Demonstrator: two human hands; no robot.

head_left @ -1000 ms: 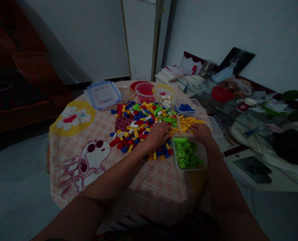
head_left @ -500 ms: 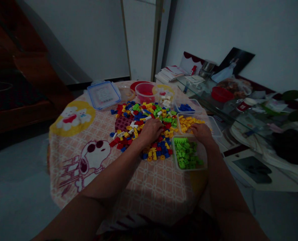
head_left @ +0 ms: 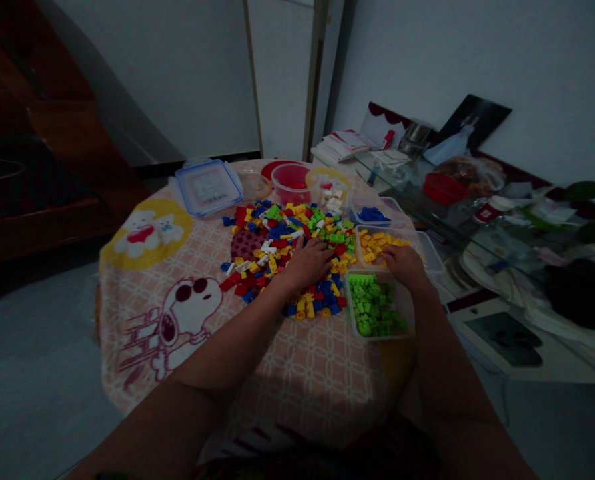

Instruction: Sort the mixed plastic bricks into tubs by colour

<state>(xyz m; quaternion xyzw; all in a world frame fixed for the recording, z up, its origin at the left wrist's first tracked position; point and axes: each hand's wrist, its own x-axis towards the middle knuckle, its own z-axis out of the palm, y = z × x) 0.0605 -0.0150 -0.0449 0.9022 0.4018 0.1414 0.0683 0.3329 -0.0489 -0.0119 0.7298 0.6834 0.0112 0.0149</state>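
A pile of mixed toy bricks (head_left: 272, 233) in red, blue, yellow, white and green lies mid-table. My left hand (head_left: 309, 261) rests on its right part, fingers apart. My right hand (head_left: 402, 262) is at the near right of a clear box of yellow bricks (head_left: 375, 245), fingers bent together; whatever they hold is too small to make out. Nearer me sits a clear box of green bricks (head_left: 376, 307). Blue bricks (head_left: 371, 214) lie in another box behind the yellow ones, and white bricks (head_left: 333, 200) are left of that box.
At the back stand a pink tub (head_left: 291, 185) and a blue-rimmed lid (head_left: 209, 187). A glass side table (head_left: 427, 213) on the right bears papers (head_left: 345, 143), a red bowl (head_left: 444, 189) and a cup (head_left: 491, 209). The round table has a patterned cloth (head_left: 297, 380).
My left hand has shifted slightly to the right over the pile and its fingers have spread. My right hand stays by the yellow bricks. The view has moved slightly.
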